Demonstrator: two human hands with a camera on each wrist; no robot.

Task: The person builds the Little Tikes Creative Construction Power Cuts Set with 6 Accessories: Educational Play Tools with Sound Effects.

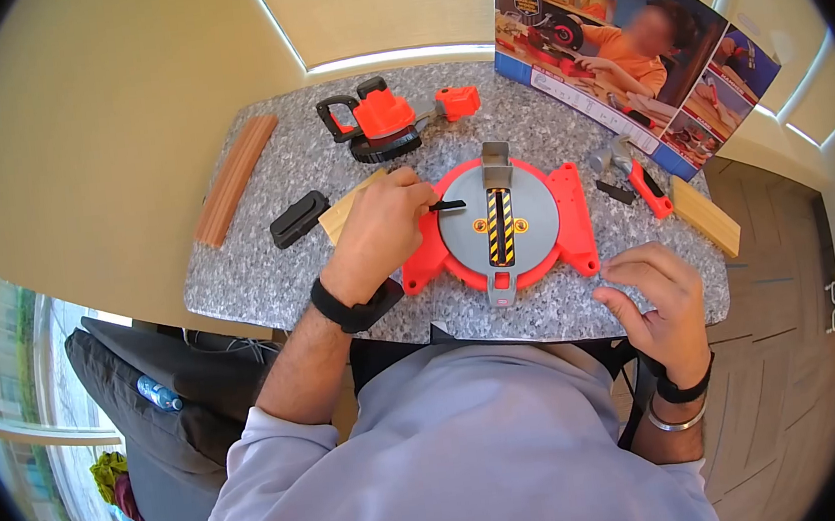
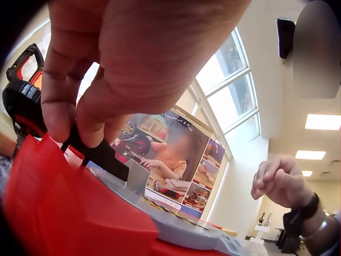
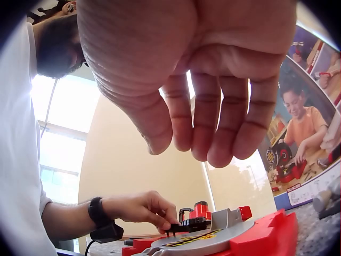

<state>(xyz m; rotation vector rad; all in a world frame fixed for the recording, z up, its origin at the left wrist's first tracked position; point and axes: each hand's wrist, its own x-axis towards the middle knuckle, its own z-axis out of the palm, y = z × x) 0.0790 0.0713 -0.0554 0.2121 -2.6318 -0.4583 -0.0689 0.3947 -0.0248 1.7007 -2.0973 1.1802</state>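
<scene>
Behind the red base (image 1: 573, 217), saw (image 1: 383, 115); nearby, hammer (image 1: 649, 189).

Top (image 1: 454, 428): pale lavender-grey, plain, soft folds across the front. Sleeves (image 1: 276, 445) same colour, forearms bare past the cuffs. Left hand (image 1: 381, 226) bare; black band (image 3: 97, 212) on that wrist, blocky black box (image 3: 106, 233), thin black cable (image 3: 89, 246). Right hand (image 1: 663, 287) bare; black strap (image 1: 690, 392), dark box (image 2: 294, 220), shiny silver bangle (image 1: 677, 425) elbow-side of the strap.

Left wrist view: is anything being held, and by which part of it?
A black piece, pinched by its pronged end in the left grip; the right grip holds nothing.
</scene>
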